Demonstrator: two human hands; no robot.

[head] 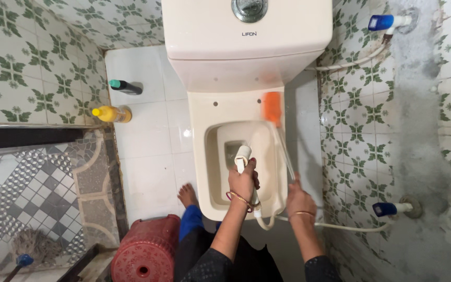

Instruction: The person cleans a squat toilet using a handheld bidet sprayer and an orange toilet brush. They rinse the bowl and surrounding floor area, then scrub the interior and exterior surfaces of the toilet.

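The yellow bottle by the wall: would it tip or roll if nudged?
The yellow bottle stands upright on the smooth floor tiles and looks slim, so a nudge would probably tip it. Its round body would then likely roll. It appears to be plastic, so probably not fragile.

Glossy ceramic toilet (204, 112), white plastic spray nozzle (242, 156), orange plastic brush head (272, 108), shiny patterned wall tiles (356, 115)

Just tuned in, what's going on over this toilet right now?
A person stands over a beige toilet. The left hand grips a white spray nozzle aimed into the bowl, its hose running to a blue-handled tap on the right wall. The right hand holds a brush with an orange head, blurred, against the rim. Two bottles stand on the floor at left, a red stool by the person's foot.
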